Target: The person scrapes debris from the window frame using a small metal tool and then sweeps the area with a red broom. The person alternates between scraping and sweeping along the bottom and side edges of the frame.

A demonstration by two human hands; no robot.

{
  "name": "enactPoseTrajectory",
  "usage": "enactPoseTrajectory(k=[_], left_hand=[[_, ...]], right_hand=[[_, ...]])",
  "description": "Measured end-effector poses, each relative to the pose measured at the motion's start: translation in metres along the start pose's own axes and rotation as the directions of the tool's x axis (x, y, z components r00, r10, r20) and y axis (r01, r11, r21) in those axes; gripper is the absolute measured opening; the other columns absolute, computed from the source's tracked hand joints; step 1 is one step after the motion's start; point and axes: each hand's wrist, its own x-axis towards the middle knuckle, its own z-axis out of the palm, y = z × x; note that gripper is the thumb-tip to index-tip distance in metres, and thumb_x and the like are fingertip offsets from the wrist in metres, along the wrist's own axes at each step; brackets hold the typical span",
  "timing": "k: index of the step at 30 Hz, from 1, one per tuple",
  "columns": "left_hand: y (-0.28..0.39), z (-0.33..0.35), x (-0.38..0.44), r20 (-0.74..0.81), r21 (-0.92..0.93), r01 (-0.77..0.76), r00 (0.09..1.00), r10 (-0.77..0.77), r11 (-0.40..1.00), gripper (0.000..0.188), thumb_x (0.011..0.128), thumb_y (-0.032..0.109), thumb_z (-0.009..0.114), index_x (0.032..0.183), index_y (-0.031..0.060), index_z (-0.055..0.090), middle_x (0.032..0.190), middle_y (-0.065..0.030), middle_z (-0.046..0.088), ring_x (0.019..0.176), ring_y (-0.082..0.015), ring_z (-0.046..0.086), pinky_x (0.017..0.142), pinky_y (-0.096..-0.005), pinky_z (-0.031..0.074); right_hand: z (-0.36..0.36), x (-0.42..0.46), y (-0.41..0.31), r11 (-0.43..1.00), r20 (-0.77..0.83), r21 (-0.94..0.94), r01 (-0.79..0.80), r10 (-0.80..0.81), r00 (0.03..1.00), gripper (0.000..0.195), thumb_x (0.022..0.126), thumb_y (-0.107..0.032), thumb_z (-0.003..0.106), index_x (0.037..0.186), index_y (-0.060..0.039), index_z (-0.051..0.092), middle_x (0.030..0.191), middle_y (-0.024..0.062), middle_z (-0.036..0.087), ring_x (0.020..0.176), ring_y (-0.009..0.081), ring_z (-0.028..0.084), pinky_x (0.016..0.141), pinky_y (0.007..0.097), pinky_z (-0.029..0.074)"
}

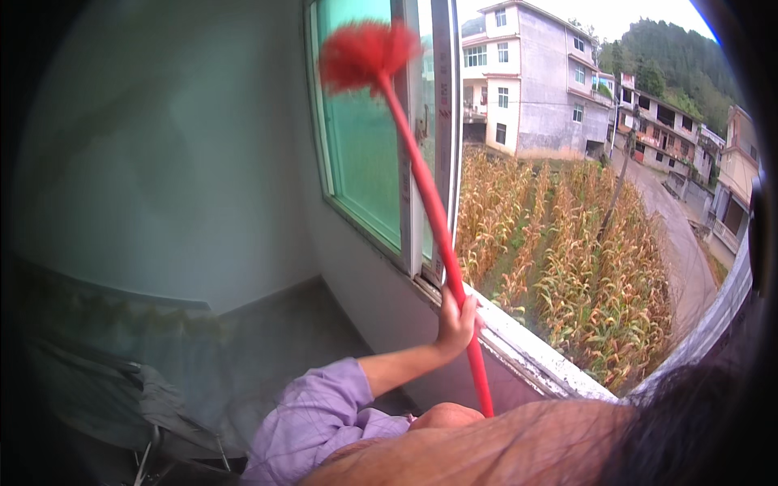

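Note:
My left hand [459, 323] grips the red pole [433, 197] of a long-handled duster, close by the window sill [523, 358]. A purple sleeve covers my upper left arm, and the forearm is bare. From the hand, the pole slants up and to the left across the window frame. At its top, the round red bristle head [364, 54] is in front of the green-tinted pane [361, 146]; the bristles look blurred. Below my hand, the pole's lower end is hidden behind part of my own body. My right hand is out of view.
The sliding window's upright frame [447, 121] stands beside the open part at right. A folding chair [161, 401] with cloth on it is at lower left, near the plain wall [152, 182]. Outside are dry corn plants [565, 261], a road [681, 225] and buildings [550, 91].

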Motion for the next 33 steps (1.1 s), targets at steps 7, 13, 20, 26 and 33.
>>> enactPoseTrajectory(k=[7, 13, 20, 26, 33], left_hand=[[-0.017, -0.031, -0.085, 0.006, 0.037, 0.239, 0.971, -0.239, 0.97, 0.045, 0.106, 0.016, 0.044, 0.144, 0.0044, 0.021, 0.102, -0.0159, 0.059, 0.062, -0.0194, 0.066, 0.052, -0.0324, 0.057], [0.031, 0.016, -0.023, 0.045, 0.065, 0.043, 0.998, -0.046, 0.997, 0.047, 0.104, 0.011, 0.05, 0.143, 0.0029, 0.025, 0.1, -0.0148, 0.06, 0.059, -0.0162, 0.066, 0.05, -0.0279, 0.055], [0.022, 0.028, -0.037, 0.093, 0.003, 0.256, 0.962, -0.256, 0.967, 0.053, 0.096, 0.003, 0.062, 0.14, 0.0006, 0.033, 0.088, -0.0085, 0.061, 0.059, -0.0164, 0.066, 0.052, -0.0281, 0.057], [-0.015, 0.032, -0.134, 0.378, -0.02, 0.372, 0.862, -0.337, 0.928, 0.062, 0.097, 0.004, 0.063, 0.144, -0.0023, 0.024, 0.09, -0.009, 0.063, 0.077, -0.0195, 0.071, 0.072, -0.0348, 0.061], [0.022, 0.046, -0.082, 0.65, 0.346, 0.148, 0.675, -0.35, 0.927, 0.075, 0.093, 0.024, 0.073, 0.15, 0.008, 0.028, 0.112, -0.0133, 0.064, 0.1, -0.0249, 0.069, 0.089, -0.0364, 0.057]], right_hand=[[-0.031, -0.032, 0.049, 0.99, -0.063, -0.086, 0.108, -0.113, 0.992, 0.041, 0.105, -0.03, 0.044, 0.077, -0.004, 0.057, 0.061, 0.0045, 0.056, 0.051, 0.0134, 0.052, 0.047, 0.0312, 0.039], [0.022, -0.054, -0.042, 0.947, -0.008, -0.037, 0.319, -0.319, 0.948, 0.041, 0.106, -0.028, 0.04, 0.08, -0.0023, 0.059, 0.061, 0.005, 0.057, 0.051, 0.0118, 0.051, 0.047, 0.0298, 0.039], [-0.009, -0.063, -0.003, 0.966, -0.077, -0.093, 0.241, -0.248, 0.966, 0.047, 0.106, -0.037, 0.039, 0.077, -0.0035, 0.055, 0.055, 0.0059, 0.054, 0.044, 0.014, 0.051, 0.042, 0.0306, 0.038], [-0.122, -0.067, 0.19, 0.912, -0.241, -0.331, 0.245, -0.332, 0.912, 0.049, 0.105, -0.041, 0.04, 0.077, -0.0044, 0.057, 0.061, 0.0085, 0.058, 0.052, 0.0171, 0.056, 0.048, 0.0336, 0.043], [-0.016, -0.088, -0.088, 0.952, -0.01, 0.135, 0.275, -0.276, 0.961, 0.045, 0.109, -0.032, 0.035, 0.088, -0.0003, 0.057, 0.063, 0.0112, 0.059, 0.05, 0.0176, 0.055, 0.049, 0.0307, 0.045]])
